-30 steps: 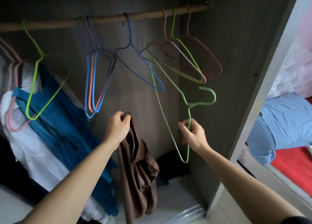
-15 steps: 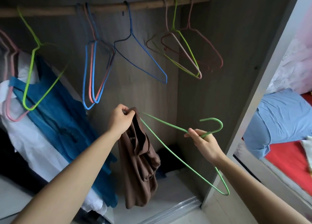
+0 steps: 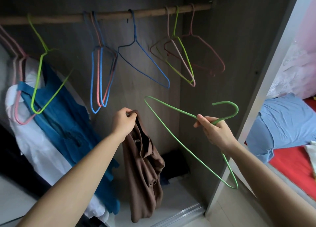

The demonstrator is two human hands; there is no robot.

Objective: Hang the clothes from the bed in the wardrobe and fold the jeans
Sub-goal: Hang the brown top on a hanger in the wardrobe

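**Brown garment and green hanger held up at the open wardrobe**

The fingers [image 3: 131, 114] of the left hand [image 3: 123, 122] are curled tight and bunched on the top edge of a brown garment [image 3: 143, 166]. It is held just at 8 o'clock of the view's centre. From that grip the garment hangs straight down in crumpled folds in front of the wardrobe floor, with its lower end near 6 o'clock.

The fingers [image 3: 201, 119] of the right hand [image 3: 217, 132], at 4 o'clock, are pinched round the neck of a green hanger [image 3: 222, 103]. The hanger is held tilted. Its hook is turned up toward 2 o'clock, one shoulder is pointed toward the left hand, and the other is dropped toward 5 o'clock. The hanger and the brown garment are kept apart, and no cloth is carried on the wire.

Behind both hands the grey inside of the wardrobe [image 3: 196, 107] is seen. A wooden rail [image 3: 111, 15] is run across at 12 o'clock, and several coloured wire hangers [image 3: 135, 31] are hooked on it. At 9 o'clock a blue garment [image 3: 65, 117] and a white garment [image 3: 34, 141] are hung side by side. Dark cloth [image 3: 174, 163] is laid on the wardrobe floor behind the brown garment. At 3 to 4 o'clock, past the wardrobe's edge, a bed [image 3: 290, 160] with a red sheet is visible, and a light blue garment [image 3: 282, 120] is spread on it.
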